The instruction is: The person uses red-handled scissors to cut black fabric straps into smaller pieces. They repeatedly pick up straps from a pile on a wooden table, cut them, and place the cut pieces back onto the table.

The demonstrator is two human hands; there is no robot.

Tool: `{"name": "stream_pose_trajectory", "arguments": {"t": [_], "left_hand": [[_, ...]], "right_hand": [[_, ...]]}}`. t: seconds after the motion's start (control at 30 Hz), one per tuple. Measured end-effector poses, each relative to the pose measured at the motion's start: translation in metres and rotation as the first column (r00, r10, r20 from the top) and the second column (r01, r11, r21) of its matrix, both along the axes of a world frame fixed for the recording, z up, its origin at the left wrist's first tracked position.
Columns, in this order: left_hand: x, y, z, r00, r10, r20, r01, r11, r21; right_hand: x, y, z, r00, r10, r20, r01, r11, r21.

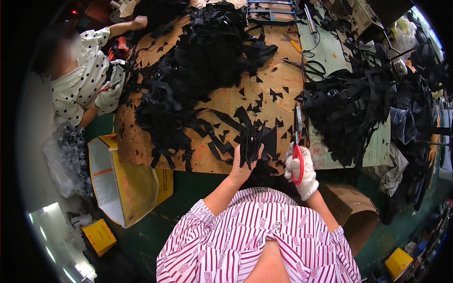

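Observation:
My bare left hand (243, 162) is closed round a bundle of black webbing straps (251, 141) at the near edge of the table. A white knitted glove covers my right hand (303, 170), which grips red-handled scissors (297, 152). Their blades point away from me, just right of the bundle; whether they are parted is hard to make out. Small black triangular offcuts (259, 101) lie scattered beyond my hands. A large heap of black straps (207, 56) covers the table's left and far part, and a second pile of straps with buckles (347, 104) lies to the right.
Black-handled scissors (314, 70) and a yellow-handled knife (293, 43) lie farther off on the wooden table (283, 80). At left a person in a dotted top (80, 70) works with a gloved hand. A yellow bag (137, 184) and a cardboard box (349, 207) stand below the table.

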State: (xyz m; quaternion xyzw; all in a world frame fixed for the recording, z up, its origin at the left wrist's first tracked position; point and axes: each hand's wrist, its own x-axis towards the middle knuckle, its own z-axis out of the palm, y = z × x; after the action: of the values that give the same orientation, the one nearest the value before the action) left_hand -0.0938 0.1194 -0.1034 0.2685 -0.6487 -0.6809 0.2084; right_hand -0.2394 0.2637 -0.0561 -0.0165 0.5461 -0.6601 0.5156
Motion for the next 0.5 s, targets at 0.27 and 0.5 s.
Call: {"name": "stream_pose_trajectory", "arguments": {"t": [0.27, 0.5], "left_hand": [[-0.022, 0.009, 0.041, 0.994, -0.03, -0.104, 0.048, 0.982, 0.182], [-0.001, -0.013, 0.062, 0.987, 0.14, -0.075, -0.117, 0.96, 0.254]], "right_hand": [[0.001, -0.016, -0.003, 0.875, 0.074, -0.479, -0.056, 0.997, 0.051], [-0.041, -0.026, 0.054, 0.779, -0.023, -0.627, 0.006, 1.0, -0.03]]}}
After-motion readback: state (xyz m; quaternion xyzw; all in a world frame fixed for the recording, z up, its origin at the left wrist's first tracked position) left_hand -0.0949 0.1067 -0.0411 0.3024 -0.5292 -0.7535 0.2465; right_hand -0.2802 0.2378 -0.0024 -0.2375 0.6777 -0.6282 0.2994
